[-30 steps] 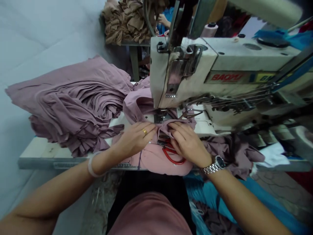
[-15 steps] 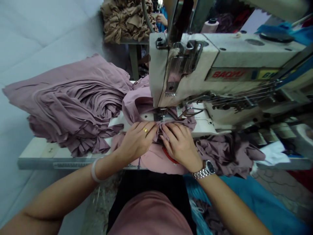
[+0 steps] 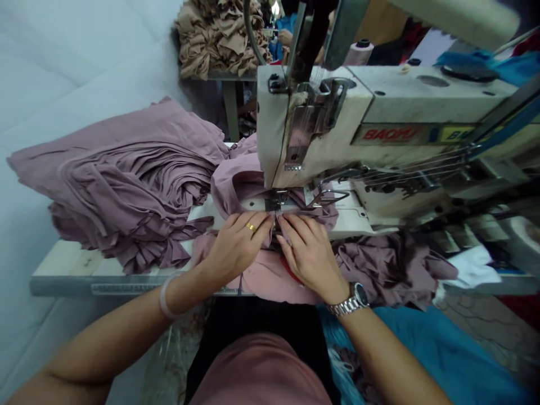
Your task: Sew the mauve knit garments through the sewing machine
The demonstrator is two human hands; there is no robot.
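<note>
A mauve fabric piece (image 3: 230,183) lies looped around the presser foot area of a white sewing machine (image 3: 312,140). My left hand (image 3: 242,239), with a gold ring, grips the near edge of this fabric just left of the presser foot (image 3: 277,198). On the right side, my right hand (image 3: 310,247) pinches the same edge, its fingertips close to those of the left. Between the hands the fabric edge runs toward the needle area. Beneath my palms lies a pink cloth (image 3: 270,278), and something red (image 3: 290,270) shows partly under my right hand.
A thick stack of mauve cut pieces (image 3: 139,169) covers the table's left side. Crumpled darker mauve fabric (image 3: 388,267) lies at the right. Behind are a heap of tan cloth (image 3: 219,39), a thread cone (image 3: 360,53) and another person's hand (image 3: 286,38). Blue material (image 3: 430,349) hangs below right.
My hands stay on the fabric edge before the presser foot; the bunched cloth between them now looks flatter, with a small gap between the fingertips. The camera view has shifted slightly.
</note>
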